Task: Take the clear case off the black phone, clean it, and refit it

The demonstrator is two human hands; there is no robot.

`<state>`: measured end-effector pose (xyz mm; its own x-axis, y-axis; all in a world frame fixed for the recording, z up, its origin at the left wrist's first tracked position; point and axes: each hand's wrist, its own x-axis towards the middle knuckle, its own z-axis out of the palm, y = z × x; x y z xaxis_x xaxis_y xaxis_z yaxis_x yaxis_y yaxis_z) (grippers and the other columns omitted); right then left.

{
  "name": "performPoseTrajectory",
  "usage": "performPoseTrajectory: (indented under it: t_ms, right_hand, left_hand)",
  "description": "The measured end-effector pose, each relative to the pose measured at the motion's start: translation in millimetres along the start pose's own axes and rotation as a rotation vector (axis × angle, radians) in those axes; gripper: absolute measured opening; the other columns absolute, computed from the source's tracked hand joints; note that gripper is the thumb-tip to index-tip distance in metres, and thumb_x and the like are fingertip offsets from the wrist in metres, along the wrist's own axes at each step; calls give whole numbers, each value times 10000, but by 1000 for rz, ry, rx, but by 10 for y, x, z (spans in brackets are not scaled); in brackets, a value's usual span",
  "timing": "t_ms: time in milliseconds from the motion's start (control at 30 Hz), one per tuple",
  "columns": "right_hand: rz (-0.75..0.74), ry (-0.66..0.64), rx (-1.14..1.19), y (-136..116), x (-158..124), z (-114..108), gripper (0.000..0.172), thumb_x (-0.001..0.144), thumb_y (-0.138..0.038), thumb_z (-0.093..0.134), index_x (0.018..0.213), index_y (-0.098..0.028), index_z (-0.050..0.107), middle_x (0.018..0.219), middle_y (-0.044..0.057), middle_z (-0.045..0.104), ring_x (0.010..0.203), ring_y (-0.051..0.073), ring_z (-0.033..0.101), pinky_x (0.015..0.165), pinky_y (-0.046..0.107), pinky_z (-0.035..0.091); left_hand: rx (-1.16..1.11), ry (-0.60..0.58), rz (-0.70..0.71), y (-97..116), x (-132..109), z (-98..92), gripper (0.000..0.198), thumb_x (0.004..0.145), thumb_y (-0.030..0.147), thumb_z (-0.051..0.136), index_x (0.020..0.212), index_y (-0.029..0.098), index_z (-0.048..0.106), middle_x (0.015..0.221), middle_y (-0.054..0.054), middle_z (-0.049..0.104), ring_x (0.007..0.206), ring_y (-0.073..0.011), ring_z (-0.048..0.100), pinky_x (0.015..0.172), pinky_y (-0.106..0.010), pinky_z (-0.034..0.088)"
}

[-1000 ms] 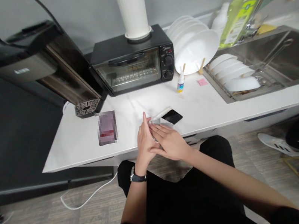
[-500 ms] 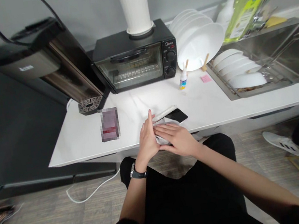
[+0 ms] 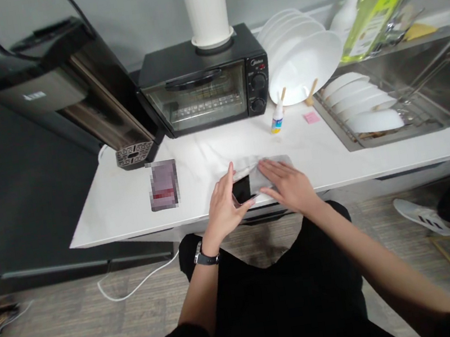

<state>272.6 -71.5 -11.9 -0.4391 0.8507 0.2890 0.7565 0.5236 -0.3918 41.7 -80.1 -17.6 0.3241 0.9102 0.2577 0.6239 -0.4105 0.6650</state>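
Note:
A black phone lies near the counter's front edge, its right part covered by a pale grey cloth. My left hand grips the phone's left end, thumb and fingers on either side. My right hand lies flat on the cloth over the phone's right part, fingers stretched out. A whitish strip, perhaps a fold of cloth or a thin object, runs behind the phone; I cannot make out which.
Behind stand a toaster oven and a black dispenser. A small spray bottle, a pink note and white plates are to the right, beside the sink. A blurred purple packet lies left.
My right hand has moved right with the cloth, which is now spread over the phone's right part. The phone's left part now shows by my left hand.

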Motion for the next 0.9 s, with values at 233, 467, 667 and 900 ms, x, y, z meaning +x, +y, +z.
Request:
performPoseTrajectory:
  t_ms: [233, 467, 667, 900]
  right_hand:
    - [-216, -104, 100, -330, -26, 143, 790, 1049, -657, 613, 1699, -223, 491, 1687, 137, 553, 1591, 352, 514, 1375, 580, 377]
    - [42, 25, -21, -37, -45, 23, 702, 1079, -557, 586, 1700, -245, 489, 1689, 142, 538, 1582, 392, 514, 1346, 658, 394]
    - [-216, -146, 106, -253, -39, 97, 767, 1059, -654, 600, 1679, -209, 522, 1695, 117, 545, 1604, 336, 497, 1385, 528, 368]
    - [-52, -15, -2, -86, -65, 53, 778, 1072, -600, 595, 1678, -120, 504, 1707, 212, 501, 1595, 391, 499, 1353, 614, 389]
  left_hand:
    - [34, 5, 49, -10, 11, 17, 1114, 948, 204, 704, 1806, 344, 8, 1660, -139, 522, 1485, -327, 553, 1257, -490, 468]
    - [12, -23, -3, 14, 53, 4, 1160, 936, 402, 814, 1802, 379, 43, 1688, -118, 505, 1511, -350, 538, 1286, -524, 444]
    - [-9, -52, 65, 12, 37, -37, 1103, 960, 258, 688, 1806, 337, -17, 1688, -145, 492, 1530, -338, 517, 1282, -502, 442]
    - [9, -47, 33, 22, 65, -18, 1126, 947, 381, 781, 1803, 363, 50, 1666, -130, 531, 1490, -359, 554, 1264, -523, 462]
